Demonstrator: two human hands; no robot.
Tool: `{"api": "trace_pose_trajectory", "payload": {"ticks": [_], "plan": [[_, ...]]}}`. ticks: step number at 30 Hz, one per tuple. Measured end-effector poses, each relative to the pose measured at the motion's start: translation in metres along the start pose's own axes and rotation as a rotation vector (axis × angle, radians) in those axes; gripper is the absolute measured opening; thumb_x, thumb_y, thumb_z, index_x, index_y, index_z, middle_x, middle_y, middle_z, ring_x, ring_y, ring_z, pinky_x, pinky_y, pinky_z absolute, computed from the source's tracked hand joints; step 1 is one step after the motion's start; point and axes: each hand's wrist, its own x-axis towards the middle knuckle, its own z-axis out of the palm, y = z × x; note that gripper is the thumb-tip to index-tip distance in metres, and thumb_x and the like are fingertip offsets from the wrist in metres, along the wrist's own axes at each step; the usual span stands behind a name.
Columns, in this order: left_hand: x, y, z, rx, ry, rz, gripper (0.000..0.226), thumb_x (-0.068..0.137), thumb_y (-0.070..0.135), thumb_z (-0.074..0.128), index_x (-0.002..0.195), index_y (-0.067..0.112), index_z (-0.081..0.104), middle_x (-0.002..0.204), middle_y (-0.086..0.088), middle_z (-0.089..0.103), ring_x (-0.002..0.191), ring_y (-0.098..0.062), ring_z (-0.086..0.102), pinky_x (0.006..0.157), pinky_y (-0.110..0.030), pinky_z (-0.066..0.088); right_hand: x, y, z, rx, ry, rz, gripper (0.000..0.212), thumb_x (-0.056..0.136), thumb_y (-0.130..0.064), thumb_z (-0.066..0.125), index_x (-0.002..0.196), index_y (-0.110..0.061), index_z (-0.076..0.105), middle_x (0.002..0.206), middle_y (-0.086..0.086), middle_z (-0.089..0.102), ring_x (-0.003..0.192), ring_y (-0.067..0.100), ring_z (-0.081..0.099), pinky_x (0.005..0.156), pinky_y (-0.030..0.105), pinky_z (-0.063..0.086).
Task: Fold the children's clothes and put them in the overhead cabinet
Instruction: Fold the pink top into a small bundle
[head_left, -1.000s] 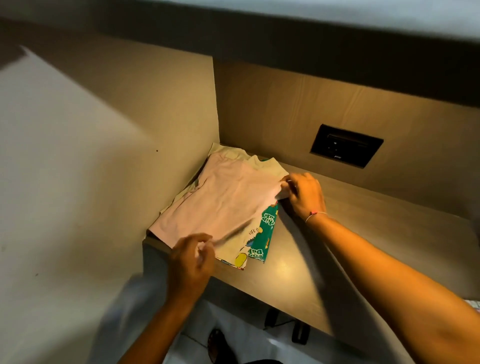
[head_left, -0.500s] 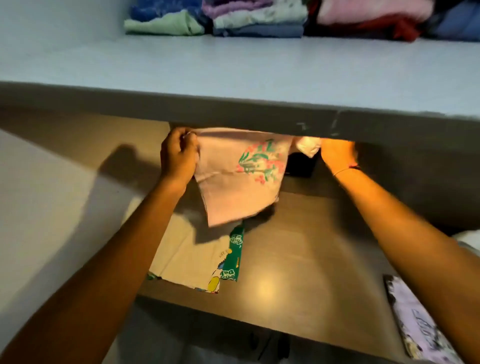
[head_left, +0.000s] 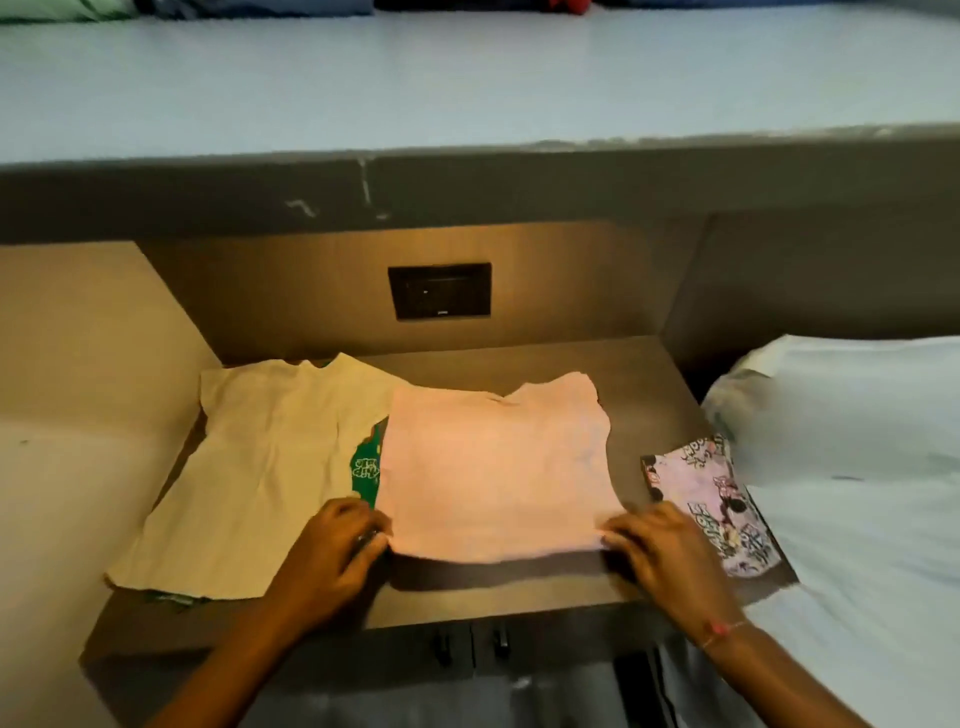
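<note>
A small pink shirt (head_left: 493, 467) lies spread flat, plain side up, in the middle of the brown desk (head_left: 649, 384). My left hand (head_left: 332, 545) pinches its near left hem corner. My right hand (head_left: 660, 551) pinches the near right hem corner. A cream shirt (head_left: 260, 467) lies flat to the left, partly under the pink one, with a green printed garment (head_left: 366, 467) showing between them. A folded pink cartoon-print garment (head_left: 717, 504) rests at the desk's right end. The overhead shelf (head_left: 467, 83) runs across the top, with folded clothes (head_left: 62, 8) just visible at its back.
A black wall socket (head_left: 439, 291) sits in the back panel above the desk. A bed with white bedding (head_left: 852, 467) adjoins the desk on the right. A side panel (head_left: 78, 364) closes the left. Cabinet doors with dark knobs (head_left: 470, 642) lie below the desk's front edge.
The pink shirt was lifted off the cream shirt, held up under the shelf, then laid flat on the desk to the right. Both hands moved from its upper corners to its hem.
</note>
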Motion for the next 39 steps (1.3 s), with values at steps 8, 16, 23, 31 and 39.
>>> {"api": "trace_pose_trajectory", "payload": {"ticks": [8,16,23,31,39], "plan": [[0.069,0.018,0.023,0.305,-0.037,0.055,0.065,0.092,0.062,0.024,0.145,0.029,0.040,0.158,0.003,0.030,0.148,-0.021,0.019,0.119,-0.045,0.016,0.064,-0.016,0.022,0.123,-0.011,-0.013,0.053,0.095,-0.058,0.030,0.136,-0.031,0.050,0.141,-0.005,0.052,0.131,0.016,0.044,0.103,0.033,0.037],[0.110,-0.015,0.050,0.559,-0.088,-0.074,0.069,0.096,0.063,0.006,0.155,0.026,0.006,0.164,0.000,0.000,0.150,-0.025,-0.008,0.121,-0.045,-0.005,0.120,0.031,0.061,-0.289,-0.262,-0.006,0.065,0.100,-0.053,0.016,0.154,-0.021,0.000,0.163,0.002,-0.004,0.150,0.023,-0.005,0.116,0.034,-0.005],[0.046,0.000,0.018,0.403,-0.027,0.247,0.055,0.089,0.061,0.042,0.122,0.024,0.064,0.130,-0.004,0.061,0.120,-0.025,0.053,0.093,-0.042,0.045,0.027,0.015,0.021,-0.067,-0.155,-0.257,0.052,0.097,-0.056,0.035,0.143,-0.030,0.040,0.151,-0.003,0.039,0.137,0.016,0.035,0.108,0.036,0.037],[-0.030,-0.013,0.011,0.425,-0.185,0.345,0.038,0.076,0.048,0.073,0.107,0.027,0.069,0.109,0.004,0.067,0.101,-0.019,0.060,0.077,-0.033,0.049,-0.040,0.036,0.021,-0.217,-0.162,-0.317,0.044,0.072,-0.023,0.082,0.114,-0.020,0.069,0.124,0.005,0.066,0.113,0.027,0.061,0.090,0.041,0.054],[-0.048,-0.013,0.018,0.415,-0.042,0.451,0.054,0.100,0.049,0.032,0.086,0.022,0.077,0.090,0.001,0.074,0.080,-0.019,0.068,0.068,-0.030,0.053,-0.052,0.040,0.020,0.020,-0.016,-0.228,0.049,0.063,-0.001,0.084,0.105,-0.023,0.071,0.113,0.004,0.070,0.099,0.023,0.069,0.083,0.034,0.057]]}}
